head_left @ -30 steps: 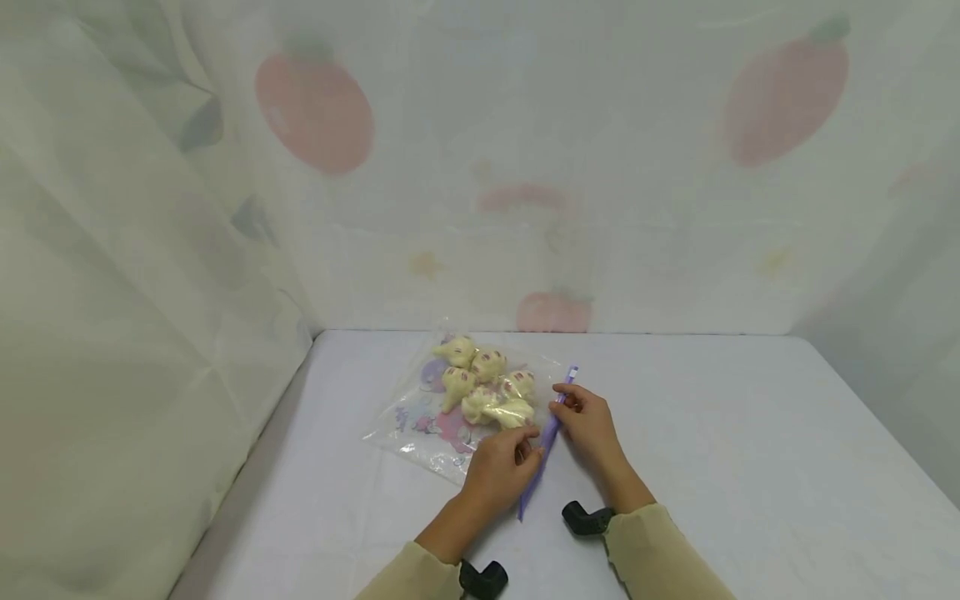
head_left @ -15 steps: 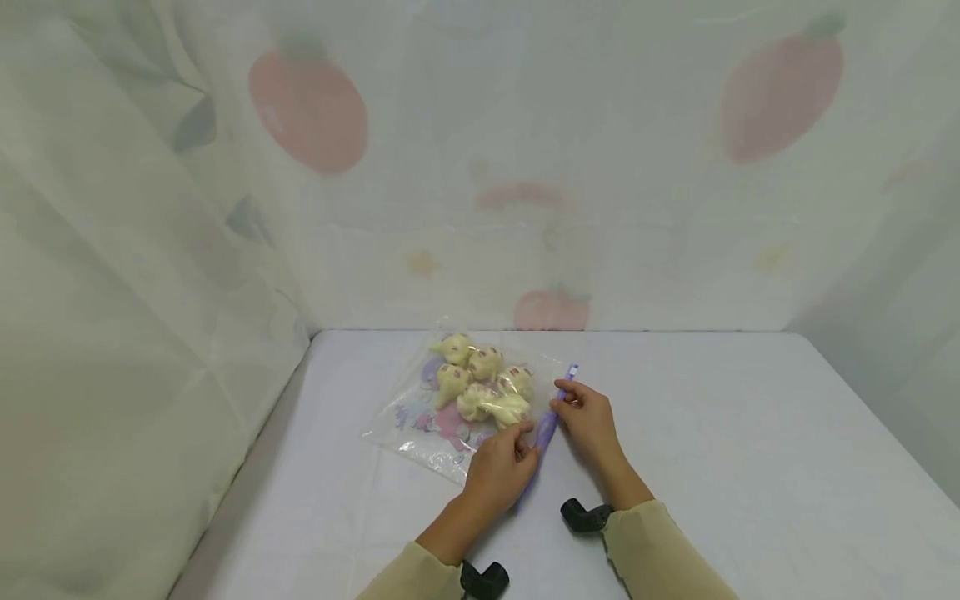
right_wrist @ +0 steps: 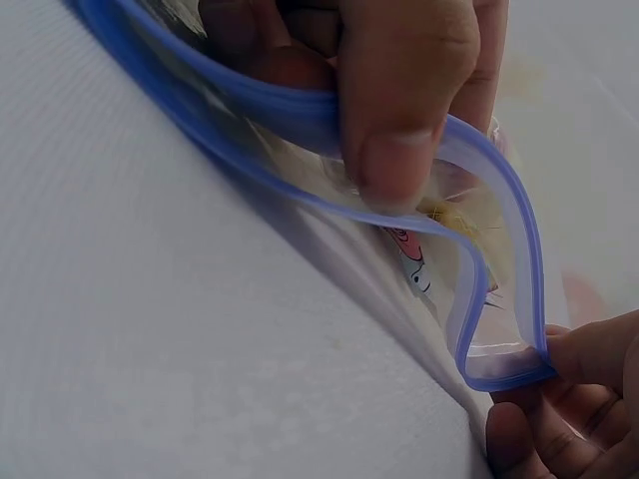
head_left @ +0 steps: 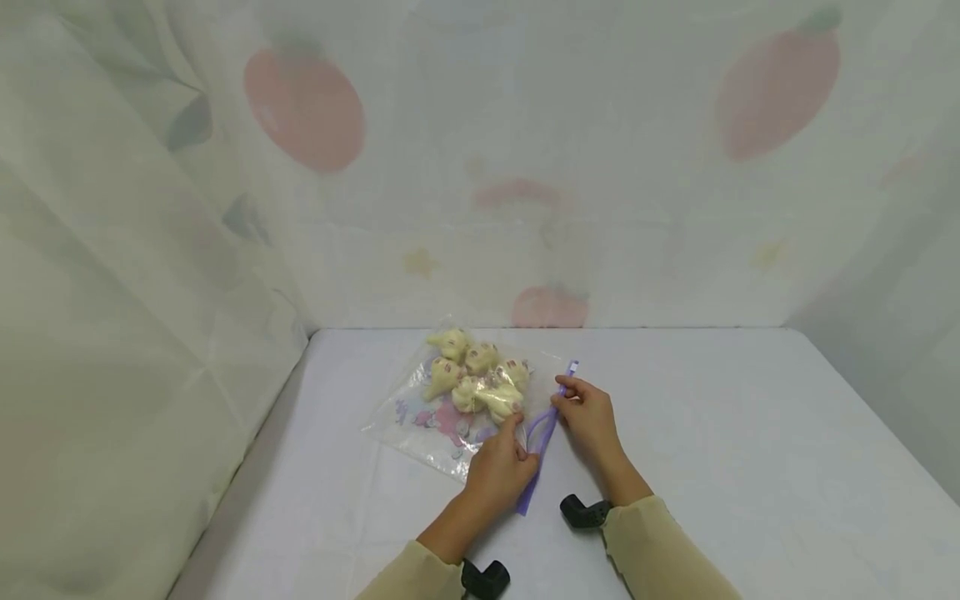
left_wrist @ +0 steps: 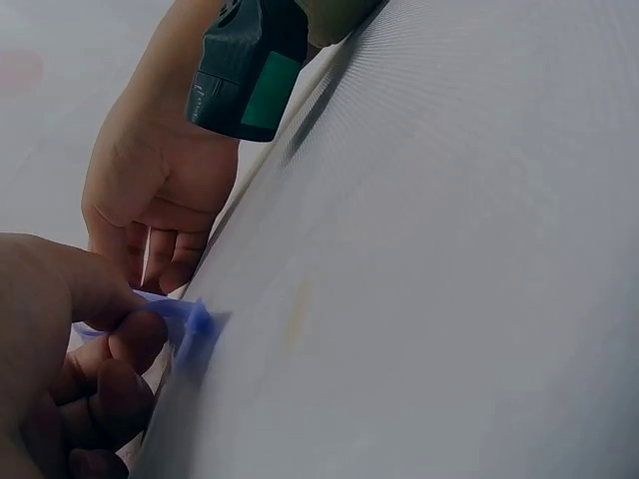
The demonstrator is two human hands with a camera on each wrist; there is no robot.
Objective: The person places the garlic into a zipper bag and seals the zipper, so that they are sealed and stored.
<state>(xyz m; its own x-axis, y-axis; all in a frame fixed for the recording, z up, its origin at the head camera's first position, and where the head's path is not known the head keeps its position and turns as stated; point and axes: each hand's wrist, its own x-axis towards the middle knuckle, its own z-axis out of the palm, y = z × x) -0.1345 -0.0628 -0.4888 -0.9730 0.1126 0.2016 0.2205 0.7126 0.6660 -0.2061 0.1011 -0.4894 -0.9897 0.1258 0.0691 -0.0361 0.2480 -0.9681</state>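
A clear zip bag (head_left: 427, 446) with a pink and purple cartoon print lies on the table, its purple zip edge (head_left: 534, 487) to the right. Several pale yellow, rounded pieces (head_left: 501, 400) with reddish marks are inside. My left hand (head_left: 498, 468) pinches the zip edge between thumb and fingers, index finger reaching over the film. At the far end of the zip, my right hand (head_left: 591, 422) pinches the edge. The right wrist view shows the purple band (right_wrist: 532, 230) parted into two lips, with the left thumb (right_wrist: 394, 170) at the gap.
A white cloth covers the table (head_left: 750, 433). Behind it hangs a pale curtain (head_left: 637, 208) printed with fruit, and another curtain (head_left: 150, 333) stands at the left. Black wrist devices (head_left: 486, 579) sit at both sleeve cuffs.
The zip's two lips have spread apart between my hands. My left index finger has shifted toward the pieces, which have slid slightly left. My right hand keeps its place at the zip.
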